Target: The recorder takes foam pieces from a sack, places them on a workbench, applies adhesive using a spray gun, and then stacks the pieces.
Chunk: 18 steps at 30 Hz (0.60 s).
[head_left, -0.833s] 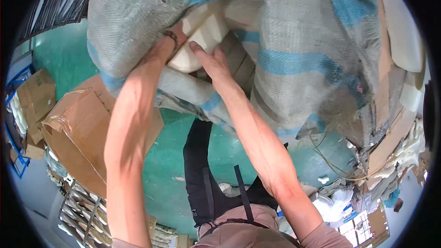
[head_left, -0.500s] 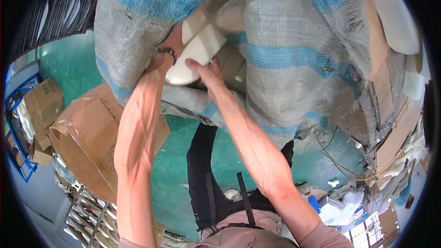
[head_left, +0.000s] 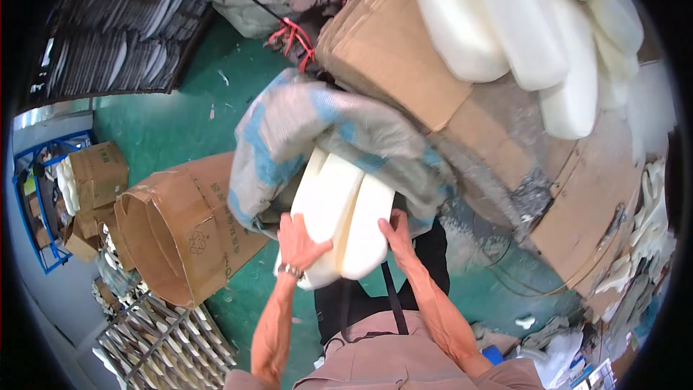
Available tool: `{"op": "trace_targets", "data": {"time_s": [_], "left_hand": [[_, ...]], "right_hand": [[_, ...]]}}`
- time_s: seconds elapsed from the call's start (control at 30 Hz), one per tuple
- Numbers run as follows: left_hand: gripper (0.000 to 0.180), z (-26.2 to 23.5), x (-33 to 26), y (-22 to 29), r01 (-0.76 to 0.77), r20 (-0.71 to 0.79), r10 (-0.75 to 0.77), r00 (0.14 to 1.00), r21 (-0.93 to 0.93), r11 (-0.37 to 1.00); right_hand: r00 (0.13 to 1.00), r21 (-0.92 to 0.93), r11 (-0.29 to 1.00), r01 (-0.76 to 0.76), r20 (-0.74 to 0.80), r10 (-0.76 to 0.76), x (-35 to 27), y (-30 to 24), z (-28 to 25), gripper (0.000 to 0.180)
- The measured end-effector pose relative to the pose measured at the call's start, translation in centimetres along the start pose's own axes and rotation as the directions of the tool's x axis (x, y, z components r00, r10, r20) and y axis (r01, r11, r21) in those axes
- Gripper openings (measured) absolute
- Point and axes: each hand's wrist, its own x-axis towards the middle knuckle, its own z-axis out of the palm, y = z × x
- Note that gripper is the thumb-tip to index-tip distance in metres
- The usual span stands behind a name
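Two long, white, rounded foam-like pieces lie side by side, partly out of the mouth of a grey and blue woven sack. Their far ends are still inside it, and their rounded near ends point toward me. My left hand, with a bracelet at the wrist, grips the left piece from its outer side, its fingers lying over the top. My right hand holds the outer edge of the right piece, thumb on top and fingers partly hidden. The pieces sit between both hands, in front of my waist.
On flattened cardboard at the far right lies a heap of similar white pieces. An open cardboard box stands left of the sack. A rack of white pieces is at the lower left; a cord trails on the floor at right.
Both hands have come out of the sack toward me, bringing the white pieces with them. The sack's raised mouth has dropped lower, uncovering the heap of white pieces behind it.
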Motion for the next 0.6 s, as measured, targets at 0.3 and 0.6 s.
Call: {"op": "trace_targets", "data": {"time_s": [0.3, 0.6], "left_hand": [[0.072, -4.2, -12.5, 11.3, 0.277, -0.217, -0.286, 0.933, -0.072, 0.958], [0.07, -9.4, -21.3, 19.4, 0.103, -0.427, -0.138, 0.893, -0.103, 0.989]], "right_hand": [[0.911, -0.124, 0.988, -0.089, 0.39, 0.131, -5.5, -9.6, -7.5, 0.065], [0.814, 0.128, 0.99, 0.063, 0.568, -0.125, -12.2, -15.3, -9.9, 0.109]]}}
